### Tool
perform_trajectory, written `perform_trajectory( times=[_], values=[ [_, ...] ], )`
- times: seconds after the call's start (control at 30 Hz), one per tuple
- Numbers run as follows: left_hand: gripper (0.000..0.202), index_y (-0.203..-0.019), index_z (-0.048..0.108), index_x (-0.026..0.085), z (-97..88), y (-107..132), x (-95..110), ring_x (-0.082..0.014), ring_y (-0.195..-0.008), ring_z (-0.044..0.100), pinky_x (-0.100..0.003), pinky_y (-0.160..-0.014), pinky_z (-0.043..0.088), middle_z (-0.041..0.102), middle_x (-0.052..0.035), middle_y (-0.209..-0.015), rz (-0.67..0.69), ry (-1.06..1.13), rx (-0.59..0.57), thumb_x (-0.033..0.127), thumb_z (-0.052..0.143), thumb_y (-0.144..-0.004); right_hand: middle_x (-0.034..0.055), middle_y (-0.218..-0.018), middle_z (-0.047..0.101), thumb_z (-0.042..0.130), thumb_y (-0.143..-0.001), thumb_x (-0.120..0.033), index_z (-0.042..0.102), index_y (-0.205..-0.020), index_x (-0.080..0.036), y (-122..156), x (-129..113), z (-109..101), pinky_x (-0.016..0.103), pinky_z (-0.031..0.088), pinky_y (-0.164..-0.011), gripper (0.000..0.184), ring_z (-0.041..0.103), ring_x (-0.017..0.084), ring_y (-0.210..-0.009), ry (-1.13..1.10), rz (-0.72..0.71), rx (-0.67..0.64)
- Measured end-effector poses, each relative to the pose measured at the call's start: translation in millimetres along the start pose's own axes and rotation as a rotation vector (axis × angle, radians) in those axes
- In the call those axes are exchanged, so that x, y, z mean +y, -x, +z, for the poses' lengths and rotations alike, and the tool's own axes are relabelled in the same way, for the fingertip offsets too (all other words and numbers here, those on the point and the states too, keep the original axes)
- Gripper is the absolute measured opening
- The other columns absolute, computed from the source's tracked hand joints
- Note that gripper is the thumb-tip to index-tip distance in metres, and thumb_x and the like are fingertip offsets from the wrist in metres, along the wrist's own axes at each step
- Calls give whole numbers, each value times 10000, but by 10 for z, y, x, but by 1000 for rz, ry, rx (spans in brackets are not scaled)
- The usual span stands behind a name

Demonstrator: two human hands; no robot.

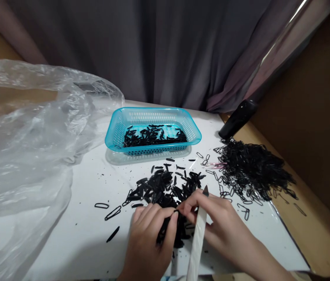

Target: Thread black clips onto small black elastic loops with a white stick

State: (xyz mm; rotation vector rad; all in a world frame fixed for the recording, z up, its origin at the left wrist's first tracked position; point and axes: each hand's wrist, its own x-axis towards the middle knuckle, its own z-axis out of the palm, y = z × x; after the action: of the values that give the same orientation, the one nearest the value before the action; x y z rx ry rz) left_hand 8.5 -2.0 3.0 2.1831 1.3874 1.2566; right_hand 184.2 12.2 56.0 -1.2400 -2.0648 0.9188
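Note:
My left hand (149, 234) is closed around a bundle of small black strips (169, 230) near the front of the white table (89, 234). My right hand (212, 218) pinches at the top of that bundle and also holds a pale cutter with a dark tip (197, 234). Just beyond my hands lies a loose pile of black strips (165, 185). A turquoise basket (152, 117) farther back holds more black pieces.
A heap of thin black loops (252, 168) lies at the right, by a black cylinder (237, 119). A large crumpled clear plastic bag (27, 148) covers the left. Single loops (112, 212) lie scattered. Grey curtain behind; brown board at right.

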Motion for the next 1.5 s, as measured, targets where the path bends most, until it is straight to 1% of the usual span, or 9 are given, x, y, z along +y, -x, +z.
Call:
perform_trajectory(
  times=[0.13, 0.3, 0.5, 0.7, 0.8, 0.93, 1.13, 1.33, 1.5],
  values=[
    [131, -863, 612, 230, -6, -8, -9, -168, -666, 612, -312, -715, 404, 686, 35, -739, 2, 18, 7, 128, 544, -908, 27, -859, 662, 504, -903, -98, 527, -857, -235, 22, 14, 39, 290, 476, -684, 146, 619, 190, -803, 31, -64, 11],
    [155, -852, 620, 234, -21, -33, -18, -165, -673, 620, -295, -680, 422, 698, 34, -745, -29, 27, 24, 131, 527, -921, 13, -913, 707, 539, -933, -142, 558, -929, -254, 2, -1, 14, 284, 483, -708, 114, 661, 181, -826, -34, -26, 31],
    [183, -829, 625, 229, -11, -12, -41, -160, -637, 597, -313, -688, 375, 689, 41, -717, 7, -20, -55, 115, 516, -921, -15, -790, 618, 519, -903, -101, 478, -817, -244, 28, 55, 14, 255, 438, -643, 171, 606, 152, -723, 9, -17, -25],
    [168, -846, 612, 228, -1, 25, -47, -167, -648, 576, -325, -717, 338, 677, 49, -719, 18, -32, -85, 107, 523, -921, -2, -839, 603, 509, -845, -50, 422, -839, -249, 72, 96, 22, 266, 417, -648, 217, 560, 166, -735, 32, -54, -53],
    [141, -895, 614, 227, -8, 21, -41, -168, -688, 597, -329, -752, 343, 698, 41, -773, -2, -14, -90, 116, 532, -921, -7, -847, 596, 530, -840, -46, 405, -852, -256, 78, 96, 66, 255, 411, -647, 245, 567, 170, -765, 36, -67, -12],
    [172, -1023, 618, 225, -6, 18, -33, -169, -727, 620, -331, -777, 347, 725, 23, -847, 33, -25, -71, 118, 528, -925, -8, -834, 574, 535, -852, -46, 389, -858, -254, 85, 116, 172, 245, 427, -666, 254, 559, 163, -765, 48, -91, 62],
    [205, -903, 628, 210, 42, -4, -8, -173, -669, 598, -327, -740, 340, 690, 23, -743, 12, -94, 24, 126, 451, -963, -1, -821, 578, 522, -914, -89, 392, -859, -245, 86, 183, 340, 240, 457, -668, 211, 579, 158, -753, 127, -141, 229],
    [217, -863, 615, 192, 57, -33, -6, -182, -664, 581, -322, -734, 338, 661, 9, -715, 12, -116, 32, 119, 436, -963, 14, -820, 563, 497, -939, -82, 396, -859, -237, 77, 231, 427, 264, 494, -690, 202, 616, 181, -809, 194, -174, 290],
    [206, -873, 602, 194, 53, -47, -16, -192, -661, 574, -325, -735, 336, 654, 2, -721, 22, -124, -6, 106, 435, -957, 20, -808, 553, 485, -941, -59, 404, -861, -232, 79, 252, 466, 269, 503, -691, 208, 624, 184, -809, 240, -181, 312]
  ],
)
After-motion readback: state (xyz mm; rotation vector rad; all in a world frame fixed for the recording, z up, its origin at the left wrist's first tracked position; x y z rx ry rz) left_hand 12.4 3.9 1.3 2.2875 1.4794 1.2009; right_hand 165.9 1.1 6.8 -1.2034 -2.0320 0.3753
